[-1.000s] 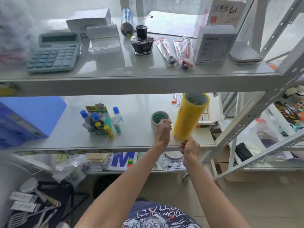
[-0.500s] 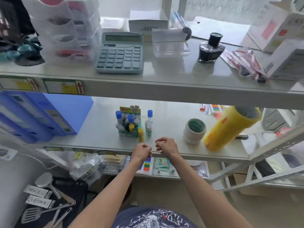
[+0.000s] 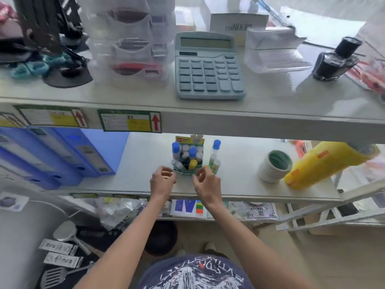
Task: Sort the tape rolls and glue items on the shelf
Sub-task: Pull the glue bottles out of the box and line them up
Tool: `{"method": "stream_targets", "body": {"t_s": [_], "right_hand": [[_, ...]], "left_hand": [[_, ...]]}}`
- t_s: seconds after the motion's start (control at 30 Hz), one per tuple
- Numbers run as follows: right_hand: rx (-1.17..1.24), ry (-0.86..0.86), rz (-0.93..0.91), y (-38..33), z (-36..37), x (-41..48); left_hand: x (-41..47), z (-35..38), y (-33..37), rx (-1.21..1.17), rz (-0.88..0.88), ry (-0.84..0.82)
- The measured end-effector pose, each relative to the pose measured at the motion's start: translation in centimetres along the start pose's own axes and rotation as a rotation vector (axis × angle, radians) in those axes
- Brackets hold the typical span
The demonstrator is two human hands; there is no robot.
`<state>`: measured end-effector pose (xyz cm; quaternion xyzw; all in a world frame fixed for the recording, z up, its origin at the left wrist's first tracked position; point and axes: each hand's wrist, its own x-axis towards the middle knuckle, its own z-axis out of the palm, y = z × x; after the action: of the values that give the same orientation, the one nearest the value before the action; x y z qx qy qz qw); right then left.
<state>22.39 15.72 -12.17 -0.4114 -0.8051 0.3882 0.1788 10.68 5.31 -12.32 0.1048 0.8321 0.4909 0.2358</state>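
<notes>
On the middle shelf [image 3: 133, 163] stands a small green box of glue sticks [image 3: 188, 158] with blue and yellow caps. Two glue bottles with blue caps [image 3: 215, 156] stand just right of it. My left hand [image 3: 162, 180] is at the box's front left corner and my right hand [image 3: 207, 182] at its front right, both with curled, parted fingers and nothing in them. Further right sits a stack of white tape rolls [image 3: 275, 168]. Beside it a tall stack of yellow tape rolls [image 3: 325, 163] leans to the right.
Blue file boxes [image 3: 54, 155] fill the left of the middle shelf. The upper shelf carries a blue calculator [image 3: 208, 67], clear drawer units [image 3: 133, 42], a clear plastic box [image 3: 273, 51] and a black ink bottle [image 3: 335, 61]. Papers lie on the lowest shelf; kitchen tools lie on the floor at the left.
My right hand let go of the yellow tape stack, which now leans on the shelf. Both hands moved left to the glue stick box, and the view swung left.
</notes>
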Motion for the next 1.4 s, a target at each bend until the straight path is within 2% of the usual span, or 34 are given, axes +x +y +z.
{"method": "stream_targets", "body": {"t_s": [0.2,0.4,0.57,0.73,0.83,0.93,0.97,1.0,1.03,1.1,1.13,1.17,1.2,1.27,1.3,1.33,1.4], "right_hand": [[-0.13,0.125,-0.088,-3.7,-0.4,3.4],[-0.299,0.06,-0.048,-6.3,-1.1,5.9],[-0.091,0.203,-0.027,-7.1,-3.6,6.0],[0.04,0.496,-0.006,-6.6,-9.9,4.9],[0.059,0.588,0.05,-4.7,-12.7,5.3],[-0.033,0.527,0.124,-1.9,-14.1,6.4],[-0.085,0.481,0.166,-0.9,-14.1,6.8],[-0.148,0.432,0.197,0.1,-14.0,7.3],[-0.203,0.387,0.214,0.9,-13.9,7.6],[-0.29,0.312,0.221,1.9,-13.6,8.2],[-0.334,0.269,0.233,2.1,-13.7,8.5],[-0.385,0.223,0.251,2.1,-13.7,8.7],[-0.439,0.184,0.272,2.0,-14.0,8.9],[-0.522,0.144,0.29,1.8,-14.8,9.5],[-0.539,0.133,0.292,1.8,-15.3,9.8],[-0.545,0.119,0.306,1.7,-15.7,10.1],[-0.545,0.083,0.284,1.9,-16.5,10.6]], "left_hand": [[3.0,-1.1,3.9,0.03,0.224,0.133],[5.3,-0.6,5.5,0.173,0.327,0.022],[5.4,-0.7,5.4,0.164,0.338,0.031],[4.6,-1.0,7.1,0.135,0.35,0.108],[4.4,-1.4,8.9,0.187,0.41,0.114],[4.1,-1.6,12.0,0.291,0.52,0.053],[3.8,-1.2,12.9,0.341,0.602,-0.055],[3.8,-0.8,13.6,0.389,0.696,-0.083],[3.5,-0.2,14.5,0.421,0.767,-0.035],[1.2,1.4,16.0,0.526,0.677,-0.079],[0.5,2.2,16.7,0.503,0.64,-0.162],[-0.3,3.2,17.1,0.451,0.63,-0.13],[-0.2,4.3,17.6,0.512,0.72,-0.062],[0.6,7.3,17.0,0.72,0.735,-0.144],[0.4,8.5,16.9,0.732,0.694,-0.286],[0.1,9.4,17.0,0.715,0.749,-0.361],[-0.3,11.3,17.5,0.585,0.74,-0.31]]}}
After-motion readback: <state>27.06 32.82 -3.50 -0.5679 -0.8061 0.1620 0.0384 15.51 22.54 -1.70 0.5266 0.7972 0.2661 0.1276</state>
